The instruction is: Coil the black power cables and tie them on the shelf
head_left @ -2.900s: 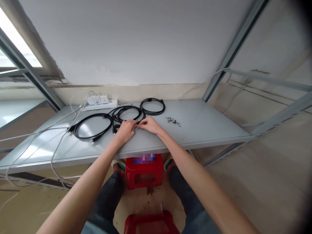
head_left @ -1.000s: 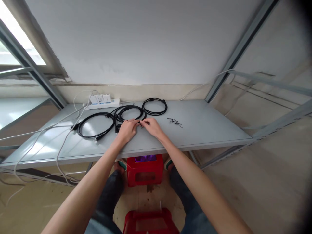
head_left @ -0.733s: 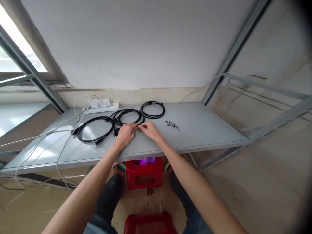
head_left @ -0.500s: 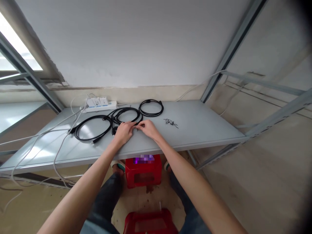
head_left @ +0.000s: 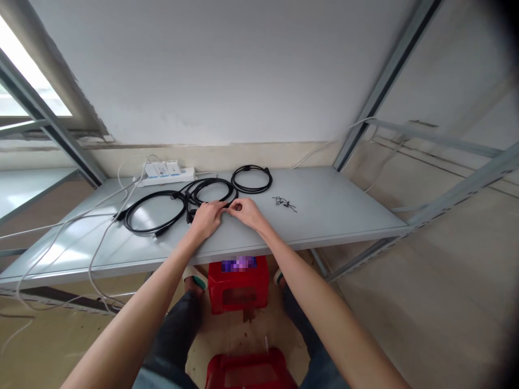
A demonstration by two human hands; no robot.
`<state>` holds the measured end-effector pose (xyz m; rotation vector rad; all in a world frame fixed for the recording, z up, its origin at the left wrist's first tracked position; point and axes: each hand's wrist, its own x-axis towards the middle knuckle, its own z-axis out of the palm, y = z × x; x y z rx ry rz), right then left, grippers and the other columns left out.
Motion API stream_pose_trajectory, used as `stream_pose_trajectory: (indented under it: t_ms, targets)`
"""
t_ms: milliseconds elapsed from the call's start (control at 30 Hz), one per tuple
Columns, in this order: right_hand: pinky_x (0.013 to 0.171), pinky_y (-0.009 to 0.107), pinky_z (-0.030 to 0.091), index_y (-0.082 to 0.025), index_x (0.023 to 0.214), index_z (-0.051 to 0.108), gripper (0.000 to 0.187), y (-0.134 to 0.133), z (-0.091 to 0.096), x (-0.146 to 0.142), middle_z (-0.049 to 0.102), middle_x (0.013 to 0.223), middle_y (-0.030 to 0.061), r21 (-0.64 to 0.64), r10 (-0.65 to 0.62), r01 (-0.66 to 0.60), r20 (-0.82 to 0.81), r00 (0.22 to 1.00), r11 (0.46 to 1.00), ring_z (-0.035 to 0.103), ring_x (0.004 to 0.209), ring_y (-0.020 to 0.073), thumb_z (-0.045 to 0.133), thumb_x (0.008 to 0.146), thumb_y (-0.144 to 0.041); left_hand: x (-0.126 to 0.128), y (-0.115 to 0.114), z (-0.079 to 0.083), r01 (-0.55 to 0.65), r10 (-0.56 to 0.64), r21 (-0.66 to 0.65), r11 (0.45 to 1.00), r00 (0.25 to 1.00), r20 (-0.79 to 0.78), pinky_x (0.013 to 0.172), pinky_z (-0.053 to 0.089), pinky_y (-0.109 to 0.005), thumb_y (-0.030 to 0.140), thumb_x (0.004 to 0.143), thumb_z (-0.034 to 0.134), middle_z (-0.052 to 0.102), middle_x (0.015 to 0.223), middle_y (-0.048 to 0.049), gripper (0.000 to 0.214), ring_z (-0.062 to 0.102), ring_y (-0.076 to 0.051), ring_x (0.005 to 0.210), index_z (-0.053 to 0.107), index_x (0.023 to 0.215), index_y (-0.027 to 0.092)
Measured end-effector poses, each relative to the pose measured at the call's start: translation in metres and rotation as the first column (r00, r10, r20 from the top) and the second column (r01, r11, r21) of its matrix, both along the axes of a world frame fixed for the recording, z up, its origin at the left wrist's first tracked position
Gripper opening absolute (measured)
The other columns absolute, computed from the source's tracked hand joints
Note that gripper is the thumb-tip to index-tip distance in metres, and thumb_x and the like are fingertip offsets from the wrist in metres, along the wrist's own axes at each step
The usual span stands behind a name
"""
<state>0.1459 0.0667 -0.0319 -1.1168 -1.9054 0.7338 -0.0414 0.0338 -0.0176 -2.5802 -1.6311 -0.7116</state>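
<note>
Both my hands rest on the grey shelf board [head_left: 332, 216], meeting at the near edge of the middle black cable coil [head_left: 213, 190]. My left hand [head_left: 206, 219] lies over the coil's front with fingers curled. My right hand [head_left: 246, 211] pinches something small and dark at the same spot; I cannot make out what. A larger black coil [head_left: 154, 212] lies to the left and a smaller tied coil [head_left: 251, 179] sits behind to the right. A little heap of black twist ties [head_left: 286, 203] lies right of my right hand.
A white power strip [head_left: 166, 174] with white plugs sits at the back left, its white cords [head_left: 101, 237] trailing over the shelf's left and front edge. Metal uprights [head_left: 385, 86] frame the shelf. Two red plastic stools [head_left: 239, 283] stand below between my legs.
My hands stay at the same spot on the middle coil, the fingers working slightly. The camera has shifted a little; the cables have not moved.
</note>
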Motion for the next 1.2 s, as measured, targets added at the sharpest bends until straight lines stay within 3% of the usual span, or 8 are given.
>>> stream_pose_trajectory:
  t_ms: [267, 500, 933, 1200]
  targets:
    - [0.065, 0.024, 0.039, -0.016, 0.078, 0.071, 0.006, -0.007, 0.004, -0.001, 0.067, 0.072, -0.001, 0.042, -0.022, 0.022, -0.007, 1.0, 0.999, 0.055, 0.066, 0.0118, 0.074, 0.082, -0.019, 0.0, 0.002, -0.001, 0.019, -0.019, -0.015, 1.0, 0.999, 0.035, 0.095, 0.052, -0.035, 0.026, 0.103, 0.044, 0.077, 0.119, -0.0104, 0.04, 0.071, -0.028, 0.111, 0.072, 0.132, 0.022]
    - [0.074, 0.026, 0.044, -0.018, 0.077, 0.076, 0.016, -0.007, 0.007, 0.0, 0.074, 0.078, 0.0024, 0.033, 0.053, -0.055, 0.065, 0.996, 0.998, 0.064, 0.078, 0.0162, 0.066, 0.09, -0.022, 0.0, 0.001, 0.001, 0.006, -0.006, -0.004, 1.0, 1.0, 0.028, 0.097, 0.052, -0.036, 0.022, 0.102, 0.045, 0.077, 0.118, -0.0111, 0.04, 0.071, -0.029, 0.111, 0.072, 0.131, 0.02]
    - [0.066, 0.026, 0.04, -0.016, 0.072, 0.071, 0.024, -0.007, 0.011, 0.004, 0.067, 0.069, 0.0015, -0.108, 0.165, -0.183, -0.151, 0.975, 0.977, 0.054, 0.069, 0.0144, 0.071, 0.082, -0.038, 0.003, -0.004, 0.003, -0.017, 0.017, 0.008, 1.0, 1.0, 0.012, 0.097, 0.053, -0.038, 0.022, 0.102, 0.045, 0.077, 0.12, -0.0108, 0.04, 0.071, -0.029, 0.11, 0.073, 0.131, 0.021]
    - [0.064, 0.026, 0.034, -0.018, 0.066, 0.062, 0.019, -0.013, 0.012, 0.003, 0.056, 0.062, -0.0034, -0.046, 0.11, -0.109, 0.02, 0.994, 0.993, 0.048, 0.065, 0.0132, 0.065, 0.082, -0.028, 0.004, -0.005, 0.005, -0.001, 0.001, -0.013, 1.0, 1.0, 0.003, 0.096, 0.052, -0.037, 0.022, 0.101, 0.045, 0.077, 0.114, -0.012, 0.04, 0.071, -0.029, 0.109, 0.073, 0.13, 0.021]
